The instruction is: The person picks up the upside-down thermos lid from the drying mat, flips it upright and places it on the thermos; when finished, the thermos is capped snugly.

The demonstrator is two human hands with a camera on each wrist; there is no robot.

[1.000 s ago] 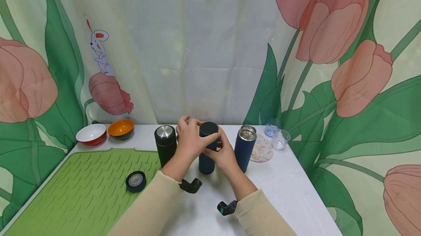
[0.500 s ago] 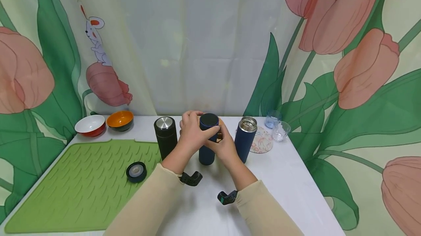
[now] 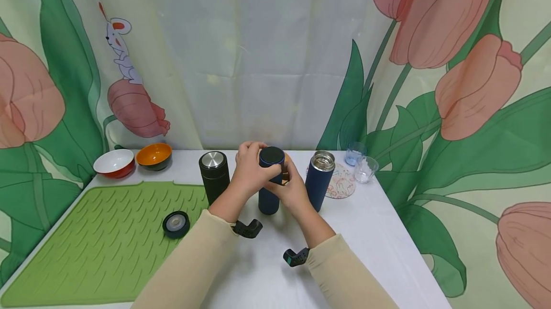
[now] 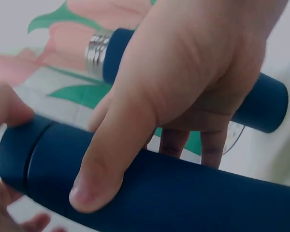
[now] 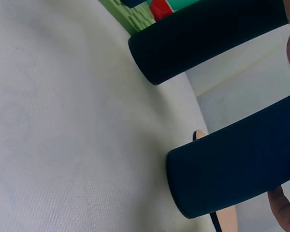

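A navy thermos stands upright between both hands in the head view. My left hand grips its lid from the left, fingers around the far side and thumb on the near side. Just below, my right hand holds the upper body, its thumb lying across the front in the left wrist view. To the right is a second navy thermos with its steel mouth uncovered. A black thermos with a steel-topped lid stands to the left.
A loose black lid lies on the green mat. Two bowls, red-white and orange-black, sit at back left. Two clear glasses and a patterned round coaster are at back right. Something orange behind the held thermos is mostly hidden.
The head view has tilted down slightly. My left hand's fingers have turned a little to the right around the lid; the right hand keeps its hold on the body.
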